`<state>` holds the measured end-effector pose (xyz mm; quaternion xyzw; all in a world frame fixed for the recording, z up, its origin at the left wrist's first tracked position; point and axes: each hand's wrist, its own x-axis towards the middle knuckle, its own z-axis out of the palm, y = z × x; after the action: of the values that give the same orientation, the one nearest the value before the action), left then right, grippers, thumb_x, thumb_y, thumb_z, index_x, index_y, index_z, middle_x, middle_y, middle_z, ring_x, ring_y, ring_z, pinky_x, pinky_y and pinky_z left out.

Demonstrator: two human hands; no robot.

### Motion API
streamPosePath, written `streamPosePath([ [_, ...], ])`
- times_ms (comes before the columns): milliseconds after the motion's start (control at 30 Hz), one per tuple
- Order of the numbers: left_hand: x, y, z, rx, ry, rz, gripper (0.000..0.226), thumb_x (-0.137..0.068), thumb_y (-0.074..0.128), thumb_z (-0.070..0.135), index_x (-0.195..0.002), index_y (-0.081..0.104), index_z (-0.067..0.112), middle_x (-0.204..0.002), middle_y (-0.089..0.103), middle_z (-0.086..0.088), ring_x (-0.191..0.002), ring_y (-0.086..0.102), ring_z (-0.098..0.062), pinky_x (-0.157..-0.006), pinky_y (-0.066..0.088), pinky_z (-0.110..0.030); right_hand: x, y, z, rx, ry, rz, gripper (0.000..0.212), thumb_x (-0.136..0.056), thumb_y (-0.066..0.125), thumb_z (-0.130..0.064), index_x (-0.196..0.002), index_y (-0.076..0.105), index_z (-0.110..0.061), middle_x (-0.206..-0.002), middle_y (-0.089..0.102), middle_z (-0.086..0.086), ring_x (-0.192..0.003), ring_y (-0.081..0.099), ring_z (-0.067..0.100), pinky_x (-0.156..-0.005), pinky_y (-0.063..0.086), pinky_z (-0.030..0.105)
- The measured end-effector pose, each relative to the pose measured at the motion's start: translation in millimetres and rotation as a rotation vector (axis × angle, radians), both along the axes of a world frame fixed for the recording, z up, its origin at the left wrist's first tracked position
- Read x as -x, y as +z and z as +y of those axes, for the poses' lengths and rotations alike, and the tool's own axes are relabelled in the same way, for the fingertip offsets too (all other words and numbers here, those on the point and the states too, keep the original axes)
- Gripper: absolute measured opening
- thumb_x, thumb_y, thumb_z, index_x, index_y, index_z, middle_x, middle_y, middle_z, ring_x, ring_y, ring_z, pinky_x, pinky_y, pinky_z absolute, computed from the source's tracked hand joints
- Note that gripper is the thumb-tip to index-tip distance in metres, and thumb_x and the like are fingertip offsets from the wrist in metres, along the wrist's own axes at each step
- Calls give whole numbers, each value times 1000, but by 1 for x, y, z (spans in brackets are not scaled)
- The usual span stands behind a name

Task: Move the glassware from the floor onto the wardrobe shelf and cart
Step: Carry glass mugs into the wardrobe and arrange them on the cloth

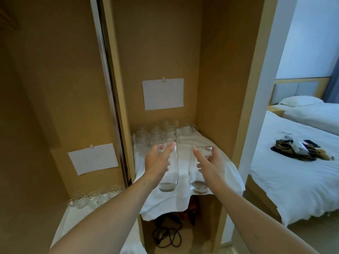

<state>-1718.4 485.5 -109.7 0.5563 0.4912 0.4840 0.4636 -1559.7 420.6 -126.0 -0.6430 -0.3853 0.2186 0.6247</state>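
Clear glossy glass tumblers [169,167] stand on a rumpled white cloth [185,198] inside a matt brown wood-look wardrobe [216,70].

Brown wardrobe panels [161,43] carry two white paper sheets [163,93]; to the right, white-sheeted beds [293,162] sit in daylight.

Two tall glass tumblers, left one [169,167] and right one [200,169]; two sheets of white paper, upper [163,94] and lower [93,158]; two beds, near [293,171] and far [311,112]; one pillow [300,100]; one black cable [167,235]
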Motion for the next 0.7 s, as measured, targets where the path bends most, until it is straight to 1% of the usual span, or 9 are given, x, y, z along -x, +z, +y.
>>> streamPosePath([
  [100,-12,-12,28,34,-23,-12,54,-78,69,69,-110,59,27,-99,68,-1,-84,69,-20,-68,60,-35,-11,-6,28,39,11,-13,69,-77,67,-70,-127,49,-27,-93,70,14,-83,70,25,-85,58,50],
  [167,-20,-18,53,62,-47,-16,56,-77,70,69,-111,59,27,-102,67,-1,-86,69,-21,-70,60,-35,-16,-9,50,59,25,-26,72,-76,67,-73,-128,49,-27,-93,70,11,-84,70,23,-85,57,50],
  [267,-35,-26,94,98,-73,-17,57,-72,73,71,-109,58,30,-108,66,0,-91,68,-21,-80,61,-41,-27,-15,84,98,47,-57,74,-76,67,-74,-129,47,-25,-94,70,5,-87,68,18,-87,56,47],
  [367,-49,-36,130,112,-82,10,63,-63,75,75,-107,53,35,-112,62,5,-99,65,-20,-90,56,-43,-39,-19,115,165,59,-63,74,-78,69,-71,-132,46,-26,-104,66,0,-93,64,13,-81,52,35],
  [433,-55,-40,149,111,-88,32,62,-68,78,67,-112,51,31,-109,60,7,-95,64,-16,-84,54,-34,-47,-25,137,225,68,-71,73,-79,71,-65,-134,42,-26,-113,62,1,-97,61,11,-79,48,31],
  [500,-59,-42,167,99,-95,45,59,-72,82,56,-114,51,28,-105,60,8,-89,60,-8,-73,49,-26,-54,-35,161,272,80,-81,78,-76,75,-63,-135,39,-27,-123,58,4,-106,59,16,-89,51,36],
  [533,-61,-45,176,89,-102,46,60,-72,84,54,-115,50,29,-105,60,7,-89,59,-6,-73,47,-25,-58,-39,172,291,83,-89,81,-75,77,-61,-136,37,-26,-128,56,5,-111,58,19,-95,51,40],
  [600,-64,-55,196,68,-111,42,65,-67,88,52,-115,49,33,-111,60,7,-97,59,-8,-81,50,-28,-65,-44,191,312,78,-124,84,-75,80,-57,-139,34,-25,-133,53,5,-118,55,22,-100,49,43],
  [700,-67,-73,220,78,-111,23,71,-66,91,46,-119,44,36,-119,57,6,-106,57,-15,-86,50,-30,-73,-51,210,319,70,-156,86,-76,81,-53,-142,32,-26,-137,52,7,-121,54,25,-93,50,38],
])
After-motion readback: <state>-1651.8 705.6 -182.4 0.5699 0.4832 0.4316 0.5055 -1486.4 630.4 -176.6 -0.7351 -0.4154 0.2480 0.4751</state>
